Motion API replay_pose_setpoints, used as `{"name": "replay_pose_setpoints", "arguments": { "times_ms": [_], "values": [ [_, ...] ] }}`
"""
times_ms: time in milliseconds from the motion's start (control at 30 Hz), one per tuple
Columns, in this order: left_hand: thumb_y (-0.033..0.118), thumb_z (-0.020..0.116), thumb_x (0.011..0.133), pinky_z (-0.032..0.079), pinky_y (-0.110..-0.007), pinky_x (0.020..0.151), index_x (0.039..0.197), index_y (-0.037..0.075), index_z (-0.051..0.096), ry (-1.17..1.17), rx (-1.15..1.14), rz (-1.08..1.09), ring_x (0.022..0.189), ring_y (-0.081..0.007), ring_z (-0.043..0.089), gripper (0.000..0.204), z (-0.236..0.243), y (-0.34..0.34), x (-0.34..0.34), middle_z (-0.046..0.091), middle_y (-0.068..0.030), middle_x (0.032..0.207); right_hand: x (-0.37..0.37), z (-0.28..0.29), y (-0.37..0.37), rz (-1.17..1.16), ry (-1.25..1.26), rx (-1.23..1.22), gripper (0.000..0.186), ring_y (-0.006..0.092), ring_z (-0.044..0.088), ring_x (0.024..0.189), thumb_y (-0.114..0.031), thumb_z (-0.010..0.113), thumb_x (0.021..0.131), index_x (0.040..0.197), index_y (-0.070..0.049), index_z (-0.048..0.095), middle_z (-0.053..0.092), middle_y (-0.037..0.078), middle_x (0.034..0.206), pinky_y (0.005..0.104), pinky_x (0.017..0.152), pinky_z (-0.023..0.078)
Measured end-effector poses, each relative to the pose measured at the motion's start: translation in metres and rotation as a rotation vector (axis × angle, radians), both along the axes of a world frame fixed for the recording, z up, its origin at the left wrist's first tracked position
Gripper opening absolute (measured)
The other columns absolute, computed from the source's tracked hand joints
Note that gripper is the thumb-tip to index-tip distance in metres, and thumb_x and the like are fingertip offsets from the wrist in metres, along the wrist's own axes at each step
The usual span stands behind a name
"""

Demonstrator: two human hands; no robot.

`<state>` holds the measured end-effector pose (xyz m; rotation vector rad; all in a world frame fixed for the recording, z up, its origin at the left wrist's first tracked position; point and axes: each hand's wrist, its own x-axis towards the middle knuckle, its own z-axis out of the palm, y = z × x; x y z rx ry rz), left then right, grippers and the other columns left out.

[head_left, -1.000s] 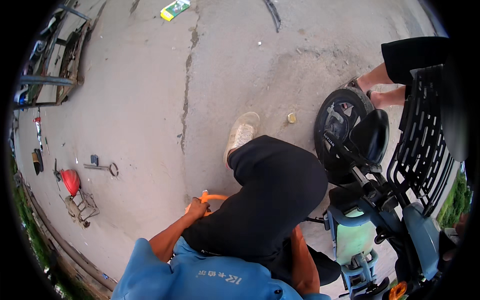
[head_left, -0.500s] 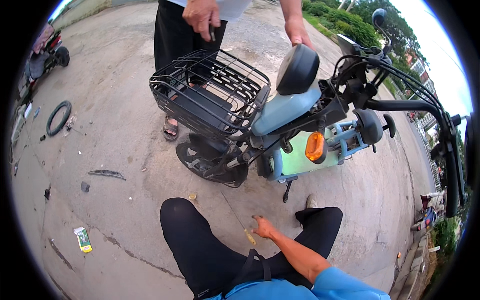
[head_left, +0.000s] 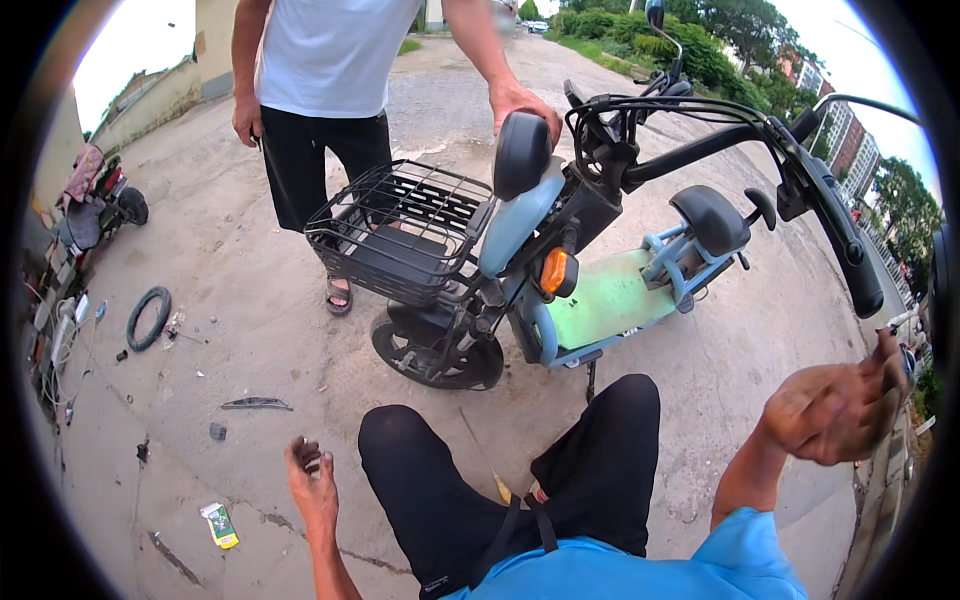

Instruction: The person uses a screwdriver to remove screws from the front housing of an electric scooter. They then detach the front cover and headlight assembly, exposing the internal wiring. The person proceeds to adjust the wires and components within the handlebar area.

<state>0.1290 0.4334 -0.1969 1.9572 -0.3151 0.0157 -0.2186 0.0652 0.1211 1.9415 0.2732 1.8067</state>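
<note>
My left hand (head_left: 312,475) is low beside my left knee, fingers loosely bent and apart. My right hand (head_left: 830,410) is raised at the far right, below the handlebar (head_left: 850,260); it is slightly blurred, and I cannot make out whether a pale bit by its fingertips is held. A light-blue electric scooter (head_left: 525,225) with a black wire basket (head_left: 400,255) and front wheel (head_left: 435,355) stands before me. A standing person (head_left: 330,65) rests one hand (head_left: 520,105) on its front. A yellow-handled screwdriver (head_left: 500,485) lies between my legs.
A parked scooter (head_left: 105,210), a black tyre (head_left: 150,318) and cluttered cables (head_left: 60,340) are on the left. A dark strip (head_left: 255,404) and green-yellow packet (head_left: 218,525) lie on the concrete. Greenery (head_left: 650,40) and buildings (head_left: 855,165) line the background.
My view has swung up toward the scooter and person. My right hand has risen from beside the screwdriver to the far right. The person's free hand has dropped to their side.
</note>
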Motion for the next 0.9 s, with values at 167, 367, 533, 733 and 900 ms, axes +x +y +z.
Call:
{"name": "replay_pose_setpoints", "arguments": {
  "times_ms": [167, 367, 533, 733, 900],
  "values": [
    [0.015, 0.081, 0.078, 0.047, -0.042, 0.098, 0.142, 0.003, 0.036, -0.237, -0.238, -0.263, 0.115, -0.0287, 0.059, 0.078, 0.107, -0.107, 0.022, 0.06, -0.0179, 0.125, 0.026, 0.047, -0.025, -0.265, -0.076, 0.24, 0.038, 0.0268, 0.061, 0.117, -0.004, 0.058, 0.098, 0.135, 0.002, 0.054, 0.062, 0.018, 0.126, 0.0399, 0.101, 0.049],
    [0.037, 0.086, 0.072, 0.041, -0.044, 0.108, 0.146, 0.003, 0.029, -0.314, -0.341, -0.589, 0.125, -0.0306, 0.053, 0.1, 0.188, -0.215, 0.039, 0.052, -0.0208, 0.135, 0.01, 0.034, -0.026, -0.451, -0.063, 0.366, 0.032, 0.0222, 0.068, 0.106, 0.001, 0.055, 0.098, 0.13, 0.003, 0.059, 0.068, 0.016, 0.12, 0.0345, 0.093, 0.055],
    [0.041, 0.084, 0.075, 0.038, -0.043, 0.111, 0.146, 0.001, 0.031, -0.334, -0.223, -0.772, 0.131, -0.0323, 0.048, 0.098, 0.21, -0.293, 0.058, 0.049, -0.0238, 0.139, -0.02, 0.022, -0.055, -0.288, -0.171, 0.443, 0.029, 0.0262, 0.068, 0.105, 0.006, 0.051, 0.098, 0.126, 0.008, 0.06, 0.067, 0.021, 0.118, 0.0367, 0.096, 0.054],
    [0.038, 0.081, 0.078, 0.041, -0.043, 0.107, 0.139, -0.005, 0.041, -0.398, 0.024, -0.782, 0.125, -0.0384, 0.052, 0.085, 0.203, -0.312, 0.032, 0.052, -0.026, 0.135, -0.044, 0.005, -0.093, -0.385, -0.26, 0.612, 0.027, 0.0218, 0.065, 0.107, -0.002, 0.05, 0.102, 0.125, 0.008, 0.06, 0.067, 0.018, 0.117, 0.0351, 0.098, 0.05],
    [0.029, 0.082, 0.075, 0.038, -0.046, 0.108, 0.133, -0.006, 0.046, -0.658, 0.158, -0.727, 0.123, -0.0402, 0.05, 0.077, 0.185, -0.308, 0.011, 0.053, -0.0241, 0.13, -0.06, -0.006, -0.117, -0.389, -0.312, 0.67, 0.032, 0.0198, 0.06, 0.112, -0.013, 0.05, 0.104, 0.125, 0.009, 0.059, 0.065, 0.014, 0.121, 0.0342, 0.102, 0.043]
  ]
}}
